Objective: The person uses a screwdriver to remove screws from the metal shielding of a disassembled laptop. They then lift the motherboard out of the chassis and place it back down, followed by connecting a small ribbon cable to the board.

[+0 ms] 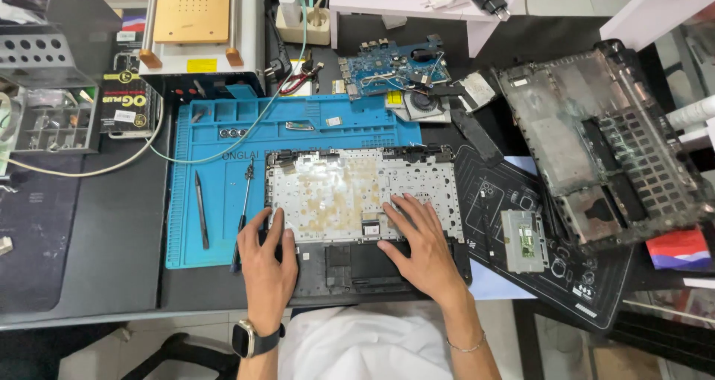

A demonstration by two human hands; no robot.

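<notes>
A dismantled laptop palmrest shell (357,194) lies face down on a blue silicone work mat (223,171), its silvery keyboard backplate stained yellow-brown. My left hand (267,264) rests on the shell's lower left corner, fingers slightly spread, holding nothing; a dark watch sits on that wrist. My right hand (421,242) lies flat on the lower right part of the backplate, fingers spread, a thin bracelet on the wrist. Both hands only touch the shell.
A screwdriver (244,209) and a dark spudger (201,210) lie on the mat at left. A blue motherboard (395,67) with fan sits behind. At right are a second laptop shell (603,141), a trackpad (523,240) and a black mat (521,194). A heating machine (201,30) stands at back left.
</notes>
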